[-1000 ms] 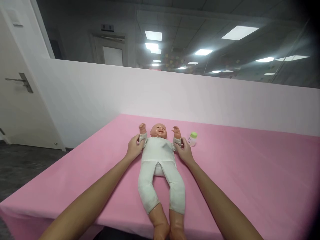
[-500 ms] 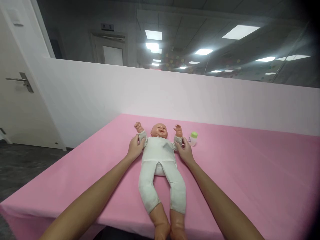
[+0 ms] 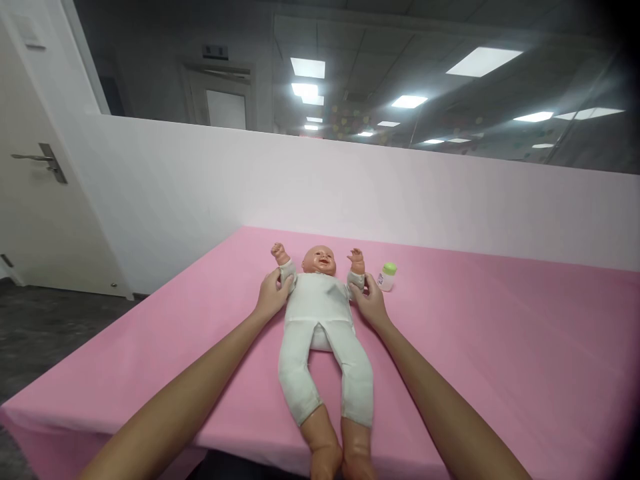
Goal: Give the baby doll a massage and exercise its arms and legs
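A baby doll [image 3: 320, 313] in a white one-piece suit lies on its back on a table draped in a pink cloth [image 3: 500, 347], head pointing to 12 o'clock and bare feet hanging past the near edge at 6 o'clock. A person reaches in with both bare arms from the bottom of the frame. The left hand [image 3: 271, 298], at the doll's 9 o'clock, has its fingers curled around the doll's sleeved forearm just below the cuff, holding that arm raised so that the small fist points up toward 12 o'clock. The right hand [image 3: 369, 299], at the doll's 3 o'clock, grasps the other sleeved arm in the same way, fingers wrapped about the cuff, with the doll's open hand lifted above it. Both of the doll's arms stand bent upward on either side of its head, while its legs lie slightly parted and straight along the cloth.

A small white bottle with a green cap [image 3: 387, 276] stands upright on the cloth at about 2 o'clock from the doll's head, just beside the right hand but not touching it. Behind the table, at 12 o'clock, runs a low white partition wall [image 3: 350, 187], with a dark office ceiling and lit panels above it. A white door with a metal lever handle [image 3: 40, 160] stands at 9 o'clock, beside a dark floor.
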Available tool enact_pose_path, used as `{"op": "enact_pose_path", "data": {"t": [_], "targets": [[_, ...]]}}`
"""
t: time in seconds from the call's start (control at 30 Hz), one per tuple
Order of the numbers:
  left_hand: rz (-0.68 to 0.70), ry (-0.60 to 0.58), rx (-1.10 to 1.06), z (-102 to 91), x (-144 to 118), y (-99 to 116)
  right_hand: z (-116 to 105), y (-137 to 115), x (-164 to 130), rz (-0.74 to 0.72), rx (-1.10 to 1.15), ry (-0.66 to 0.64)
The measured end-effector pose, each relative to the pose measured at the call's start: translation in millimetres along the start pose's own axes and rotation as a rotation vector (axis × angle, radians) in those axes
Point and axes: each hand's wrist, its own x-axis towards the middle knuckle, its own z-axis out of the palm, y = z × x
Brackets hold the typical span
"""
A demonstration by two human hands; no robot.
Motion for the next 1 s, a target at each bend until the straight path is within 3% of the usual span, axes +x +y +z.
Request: {"op": "enact_pose_path", "data": {"t": [0.13, 0.2, 0.5, 0.63, 0.73, 0.87, 1.0], "targets": [[0.123, -0.091, 0.023, -1.5, -2, 2, -1, 0, 0, -0.083, -0.002, -0.131], [0.124, -0.096, 0.034, -1.5, -2, 2, -1, 1, 0, -0.080, 0.003, -0.136], [-0.106, 0.043, -0.067, -0.6, 1, -3, -2, 9, 3, 0.044, 0.017, 0.050], [0.033, -0.063, -0.034, -0.7, 0, 0, -1, 1, -1, -0.043, -0.013, -0.065], [0.089, -0.076, 0.019, 0.9, -2, 1, 0, -4, -3, -0.072, -0.016, -0.133], [0.009, -0.064, -0.088, 2.0, -2, -1, 0, 3, -1, 0.005, 0.019, -0.036], [-0.123, 0.043, -0.119, 0.3, -1, -4, -1, 10, 2, 0.049, 0.045, 0.062]]}}
